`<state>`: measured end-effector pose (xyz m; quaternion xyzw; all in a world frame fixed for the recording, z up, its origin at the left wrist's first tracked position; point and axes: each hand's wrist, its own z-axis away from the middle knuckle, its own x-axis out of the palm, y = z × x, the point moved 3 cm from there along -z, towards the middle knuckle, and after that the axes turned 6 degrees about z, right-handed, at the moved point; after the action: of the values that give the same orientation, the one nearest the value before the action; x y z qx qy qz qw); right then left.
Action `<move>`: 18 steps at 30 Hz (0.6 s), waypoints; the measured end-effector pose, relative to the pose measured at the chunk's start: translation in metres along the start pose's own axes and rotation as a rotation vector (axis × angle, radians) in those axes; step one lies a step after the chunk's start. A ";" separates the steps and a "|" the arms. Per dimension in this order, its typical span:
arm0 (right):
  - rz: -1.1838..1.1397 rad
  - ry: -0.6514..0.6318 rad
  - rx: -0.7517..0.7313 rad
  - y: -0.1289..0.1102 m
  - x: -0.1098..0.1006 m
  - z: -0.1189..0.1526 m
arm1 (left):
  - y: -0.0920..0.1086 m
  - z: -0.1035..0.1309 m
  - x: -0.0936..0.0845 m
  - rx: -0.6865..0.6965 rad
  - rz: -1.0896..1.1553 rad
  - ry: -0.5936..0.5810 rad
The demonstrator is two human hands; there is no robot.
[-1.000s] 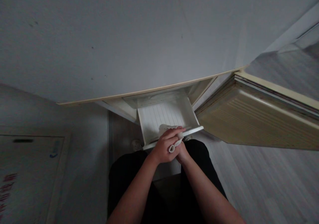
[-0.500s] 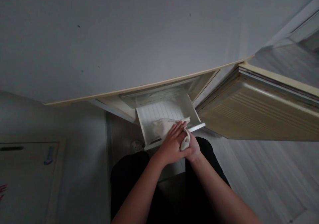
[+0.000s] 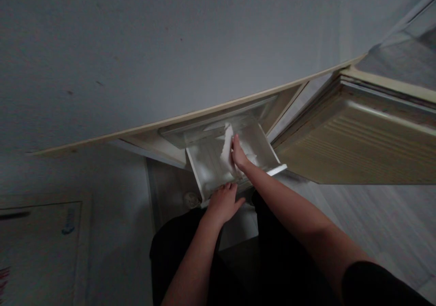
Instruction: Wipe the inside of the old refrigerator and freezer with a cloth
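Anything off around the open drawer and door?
Brownish marks run along the seal of the open door, and its ribbed liner looks yellowed. Dark specks dot the grey panel above the drawer. No spill visible, though the light is dim.

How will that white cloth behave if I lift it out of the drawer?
The white cloth looks floppy: it bunches and folds beside the right hand, so it would probably droop when lifted. It seems thin, so likely light. Its soft, creased look suggests little risk of breaking.
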<state>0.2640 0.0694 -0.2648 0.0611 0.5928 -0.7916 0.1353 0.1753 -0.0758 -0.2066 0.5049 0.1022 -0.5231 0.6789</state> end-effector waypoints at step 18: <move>1.272 -0.493 -0.571 0.053 0.102 -0.046 | -0.003 -0.009 0.016 -0.133 -0.143 -0.133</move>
<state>0.1786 0.0846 -0.3531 0.1758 0.5781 -0.3660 0.7078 0.1832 -0.0776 -0.2234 0.4143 0.1270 -0.5949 0.6770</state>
